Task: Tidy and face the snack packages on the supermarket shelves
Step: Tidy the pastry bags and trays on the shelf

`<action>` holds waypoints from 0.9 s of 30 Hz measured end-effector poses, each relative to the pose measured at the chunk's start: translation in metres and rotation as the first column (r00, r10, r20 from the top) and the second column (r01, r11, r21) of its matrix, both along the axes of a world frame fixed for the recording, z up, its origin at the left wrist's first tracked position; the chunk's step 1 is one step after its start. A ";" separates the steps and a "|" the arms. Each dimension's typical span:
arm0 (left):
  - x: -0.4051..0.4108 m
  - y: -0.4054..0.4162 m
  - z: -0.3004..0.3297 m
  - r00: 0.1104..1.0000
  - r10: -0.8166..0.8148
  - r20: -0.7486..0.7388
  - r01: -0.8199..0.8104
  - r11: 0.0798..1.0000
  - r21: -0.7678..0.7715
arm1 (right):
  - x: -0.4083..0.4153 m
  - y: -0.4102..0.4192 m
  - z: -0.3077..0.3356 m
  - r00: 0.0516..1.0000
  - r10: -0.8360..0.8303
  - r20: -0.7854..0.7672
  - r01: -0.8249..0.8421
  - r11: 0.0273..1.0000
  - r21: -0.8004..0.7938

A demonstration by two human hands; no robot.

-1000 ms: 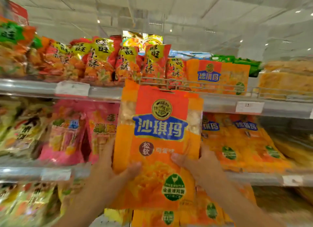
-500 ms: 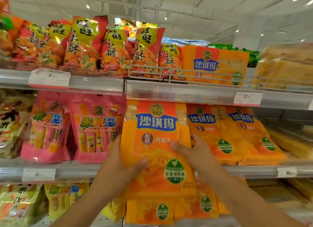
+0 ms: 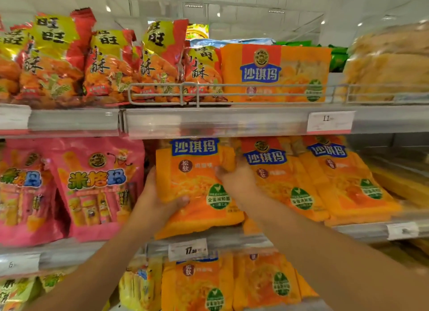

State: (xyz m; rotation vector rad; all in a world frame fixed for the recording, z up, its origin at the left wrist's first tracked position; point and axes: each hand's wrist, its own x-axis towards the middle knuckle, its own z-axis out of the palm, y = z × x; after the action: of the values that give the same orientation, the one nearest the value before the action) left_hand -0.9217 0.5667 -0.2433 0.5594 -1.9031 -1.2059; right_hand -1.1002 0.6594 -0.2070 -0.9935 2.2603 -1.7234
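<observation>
An orange snack bag (image 3: 197, 185) with a blue label and a green round seal leans face-out on the middle shelf (image 3: 232, 241); its top edge is tucked under the shelf above. My left hand (image 3: 155, 199) grips its lower left edge, thumb across the front. My right hand (image 3: 234, 178) holds its right side near the upper corner. To the right, two matching orange bags (image 3: 285, 178) lean on the same shelf. Pink bags (image 3: 97, 187) stand to the left.
The top shelf (image 3: 209, 122) carries red and yellow snack bags (image 3: 111, 64) behind a wire rail (image 3: 232, 87), plus one orange bag (image 3: 274, 71). More orange bags (image 3: 232, 285) fill the shelf below. Price tags (image 3: 329, 121) hang on the shelf edges.
Both hands carried the orange bag away from me and down into the middle shelf gap beside the pink bags. Its top now sits under the upper shelf edge.
</observation>
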 end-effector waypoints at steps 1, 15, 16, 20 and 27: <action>-0.003 -0.003 -0.001 1.000 0.003 -0.003 -0.003 1.000 -0.002 | -0.003 -0.004 -0.003 1.000 -0.014 0.007 0.014 1.000 0.001; 0.004 0.004 -0.022 0.996 0.049 0.078 -0.042 0.995 -0.092 | 0.010 -0.002 -0.039 0.974 0.004 -0.228 0.020 0.995 0.101; 0.005 0.006 -0.022 0.996 0.037 0.077 -0.031 0.996 -0.081 | 0.012 0.001 -0.040 0.970 0.001 -0.243 0.028 0.993 0.118; 0.007 0.006 -0.021 0.996 0.033 0.085 -0.027 0.997 -0.073 | 0.020 0.008 -0.040 0.964 0.010 -0.266 0.028 0.990 0.137; 0.006 0.005 -0.026 0.980 0.118 0.161 -0.090 0.980 -0.176 | 0.017 0.034 -0.028 0.981 0.117 -0.152 -0.080 0.970 0.230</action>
State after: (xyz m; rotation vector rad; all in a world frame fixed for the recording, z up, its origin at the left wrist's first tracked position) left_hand -0.9158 0.5719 -0.2695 0.6805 -2.0687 -0.9451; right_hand -1.0830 0.6932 -0.2351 -1.2136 2.3916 -1.3562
